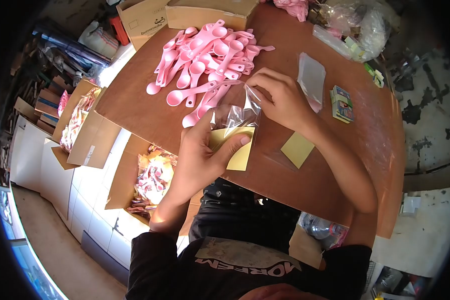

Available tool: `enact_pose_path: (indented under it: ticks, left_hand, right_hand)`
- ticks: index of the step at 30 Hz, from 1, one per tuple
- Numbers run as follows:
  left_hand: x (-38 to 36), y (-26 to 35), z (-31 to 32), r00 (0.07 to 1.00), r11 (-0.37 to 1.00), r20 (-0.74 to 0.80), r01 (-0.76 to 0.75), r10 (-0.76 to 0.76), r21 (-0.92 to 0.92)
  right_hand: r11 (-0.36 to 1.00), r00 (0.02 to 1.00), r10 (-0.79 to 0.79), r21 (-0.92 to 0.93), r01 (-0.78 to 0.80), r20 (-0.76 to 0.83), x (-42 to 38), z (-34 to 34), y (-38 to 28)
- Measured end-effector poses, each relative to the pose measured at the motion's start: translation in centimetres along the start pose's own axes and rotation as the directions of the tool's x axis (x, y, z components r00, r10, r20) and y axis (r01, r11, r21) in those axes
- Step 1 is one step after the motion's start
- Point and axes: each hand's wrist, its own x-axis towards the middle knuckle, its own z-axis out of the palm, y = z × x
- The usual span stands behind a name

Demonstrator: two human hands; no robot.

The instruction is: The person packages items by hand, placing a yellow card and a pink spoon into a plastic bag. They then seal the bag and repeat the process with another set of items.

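Note:
My left hand (199, 157) is closed on a small clear plastic bag (251, 112), thumb pressed flat over the yellow card (240, 155) inside it. At the bag's upper edge, the fingers of my right hand (280, 100) pinch the film. Just beyond both hands, pink measuring spoons (197, 67) lie heaped on the brown table (135, 107). A few spoons at the near side of the heap reach close to the bag, and one handle runs behind it towards my right fingertips. Another yellow card (297, 149) rests below my right forearm.
A stack of clear bags (311, 80) and a bundle of printed cards (341, 104) lie on the table's right side. Cardboard boxes (205, 14) stand at the back. Open boxes with packed goods (155, 175) sit on the floor at left. A bottle (320, 227) is under the table.

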Motion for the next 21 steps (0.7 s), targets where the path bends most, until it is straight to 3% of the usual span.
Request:
enact_pose_path:
  ticks: [1,3,5,9,11,13,15,17,19,20,21]
  left_hand:
    - [-0.1,0.2,0.7,0.999,1.000,0.027,-0.023,0.023,-0.013]
    - [-0.6,1.4,2.0,0.992,0.998,0.123,0.019,-0.012,-0.059]
    - [-1.3,1.0,3.9,0.990,0.983,0.105,-0.070,0.089,-0.170]
    - [-2.6,1.5,4.6,0.977,1.000,0.211,-0.021,0.017,0.019]
    - [-2.8,1.4,4.9,0.980,0.997,0.183,-0.072,0.075,-0.023]
    - [-2.9,1.7,5.0,0.977,0.990,0.169,-0.122,0.132,-0.071]
    - [-2.9,2.5,4.6,0.983,0.998,0.185,0.008,0.005,-0.068]
    - [-2.4,2.3,4.4,0.982,0.996,0.166,-0.088,0.090,-0.018]
    - [-2.1,2.0,4.1,0.983,1.000,0.183,-0.026,0.024,0.011]
    - [-1.9,1.7,4.2,0.982,1.000,0.186,-0.026,0.024,0.005]
    - [-1.7,1.3,4.5,0.981,1.000,0.192,-0.001,0.006,-0.029]
  right_hand:
    - [0.998,0.997,-0.041,-0.045,0.044,0.066,-0.3,-0.4,0.1]
    - [0.986,0.984,-0.158,0.062,0.153,0.082,-0.3,1.3,1.9]
    - [0.983,0.987,-0.140,0.129,0.130,0.074,-0.1,3.3,2.5]
    - [0.974,0.977,-0.194,0.138,0.180,0.093,1.4,5.4,1.3]
    - [0.949,0.956,-0.242,-0.165,0.268,0.166,1.6,5.2,0.1]
    - [0.924,0.947,-0.277,-0.226,0.308,0.160,2.1,5.8,0.4]
    - [0.896,0.943,-0.294,-0.298,0.329,0.156,1.7,5.9,0.4]
    - [0.839,0.905,-0.416,-0.423,0.342,-0.093,1.5,5.3,0.2]
    - [0.867,0.905,-0.398,-0.382,0.320,-0.147,0.0,2.7,0.2]
    - [0.985,0.985,-0.127,-0.128,0.113,-0.115,-1.3,0.6,-0.5]
    - [0.984,0.990,0.139,0.115,-0.136,-0.012,-2.6,-1.4,-0.9]
